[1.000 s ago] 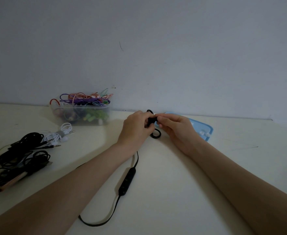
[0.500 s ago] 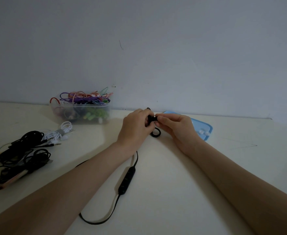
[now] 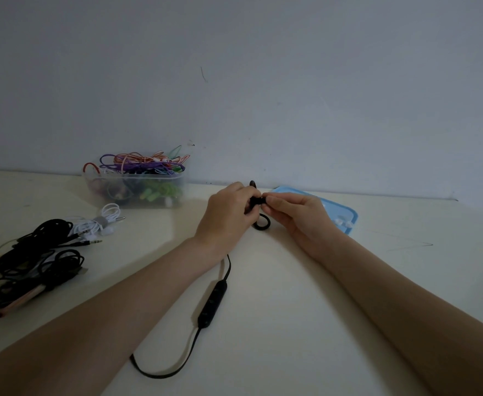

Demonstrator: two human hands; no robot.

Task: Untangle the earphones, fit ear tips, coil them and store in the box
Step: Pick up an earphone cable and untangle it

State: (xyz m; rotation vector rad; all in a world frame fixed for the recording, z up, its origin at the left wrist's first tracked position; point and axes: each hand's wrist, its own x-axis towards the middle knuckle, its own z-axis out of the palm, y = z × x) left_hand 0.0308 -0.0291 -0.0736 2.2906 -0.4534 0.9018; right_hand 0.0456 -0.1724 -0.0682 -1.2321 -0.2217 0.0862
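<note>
My left hand and my right hand meet at the table's middle back, both pinching the black earbud of a black earphone set. A small cable loop hangs below the fingers. The flat black cable runs back under my left wrist to the inline remote and curves on to the table's front. The earbud's tip is hidden by my fingertips. The clear plastic box, full of coloured earphones, stands at the back left.
A blue lid or tray with small white ear tips lies behind my right hand. A coiled white earphone and a heap of tangled black cables with a pinkish item lie at the left. The wall rises right behind the table.
Both hands stay together on the earbud, with only small shifts of the fingers. The cable and remote lie as before.
</note>
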